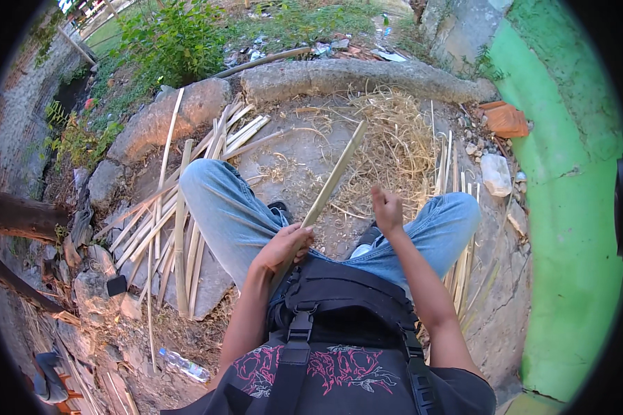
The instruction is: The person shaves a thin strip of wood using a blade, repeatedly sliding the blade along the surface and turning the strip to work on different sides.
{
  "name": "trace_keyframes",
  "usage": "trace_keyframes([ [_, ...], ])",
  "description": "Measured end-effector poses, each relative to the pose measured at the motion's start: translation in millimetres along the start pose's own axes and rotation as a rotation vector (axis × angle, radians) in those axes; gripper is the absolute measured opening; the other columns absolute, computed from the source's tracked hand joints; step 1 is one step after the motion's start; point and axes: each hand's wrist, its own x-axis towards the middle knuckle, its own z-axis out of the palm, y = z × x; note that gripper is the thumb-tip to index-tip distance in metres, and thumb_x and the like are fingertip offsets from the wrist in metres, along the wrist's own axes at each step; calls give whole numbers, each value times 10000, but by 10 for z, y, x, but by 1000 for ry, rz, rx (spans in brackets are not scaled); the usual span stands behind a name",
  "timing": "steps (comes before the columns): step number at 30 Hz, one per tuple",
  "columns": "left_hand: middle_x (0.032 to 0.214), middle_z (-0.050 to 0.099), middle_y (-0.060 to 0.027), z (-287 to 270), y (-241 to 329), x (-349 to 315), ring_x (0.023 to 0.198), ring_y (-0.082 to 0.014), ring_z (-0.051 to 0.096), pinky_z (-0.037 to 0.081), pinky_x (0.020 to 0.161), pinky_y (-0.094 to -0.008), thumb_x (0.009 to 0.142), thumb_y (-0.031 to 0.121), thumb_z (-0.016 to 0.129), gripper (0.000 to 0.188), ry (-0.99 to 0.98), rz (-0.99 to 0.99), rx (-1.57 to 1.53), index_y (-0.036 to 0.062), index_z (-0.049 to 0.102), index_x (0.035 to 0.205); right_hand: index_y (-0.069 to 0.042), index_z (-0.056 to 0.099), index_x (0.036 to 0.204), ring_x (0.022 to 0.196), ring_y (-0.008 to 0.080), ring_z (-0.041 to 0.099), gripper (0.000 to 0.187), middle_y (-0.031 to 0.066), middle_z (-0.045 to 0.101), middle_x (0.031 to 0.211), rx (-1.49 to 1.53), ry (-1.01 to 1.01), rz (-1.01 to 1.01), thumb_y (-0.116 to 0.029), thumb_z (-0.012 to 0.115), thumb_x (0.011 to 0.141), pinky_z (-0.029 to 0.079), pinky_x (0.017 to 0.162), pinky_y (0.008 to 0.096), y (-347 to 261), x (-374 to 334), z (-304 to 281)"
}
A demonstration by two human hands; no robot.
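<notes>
My left hand (284,247) is wrapped round a long pale bamboo strip (336,169), which slants up and away to the right from my lap. The strip's lower end passes under my left hand, against my waist. Above my right knee my right hand (387,209) is raised, apart from the strip, with its fingers curled in and one digit pointing up. Whatever it may hold is too small or hidden to make out. Beyond both hands lies a heap of curly bamboo shavings (394,149) on the ground.
Several split bamboo strips (180,228) lie piled by my left knee, and more strips (457,277) by my right. A low stone kerb (360,77) runs across the front. A green wall (567,228) stands at right. A plastic bottle (185,364) lies at lower left.
</notes>
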Motion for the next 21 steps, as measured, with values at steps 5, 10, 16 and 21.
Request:
trace_keyframes([
  [5,624,463,24,25,-16,-32,507,-63,444,382,461,-210,1006,343,456,338,90,42,310,34,573,937,-42,464,537,397,229,428,671,85,396,434,-128,-195,-135,-619,539,871,324,429,384,-222,-228,120],
  [10,602,475,19,63,-52,31,476,-74,440,378,443,-237,1017,316,431,344,218,-6,303,21,561,897,-81,500,543,439,305,559,618,120,493,459,-322,-396,-524,-619,570,840,440,456,417,-339,-346,207],
  [16,596,469,18,-76,-238,87,469,-77,430,374,440,-254,1016,291,431,338,202,169,406,6,564,892,-57,549,513,474,328,578,684,150,550,499,-317,-286,-138,-658,534,839,448,474,434,-39,-31,320],
  [21,597,471,21,-123,-232,196,471,-79,429,377,442,-262,1013,262,435,322,241,94,444,-1,572,886,-53,592,591,541,341,615,714,175,554,500,-475,-227,17,-699,446,859,474,520,465,-56,69,364],
])
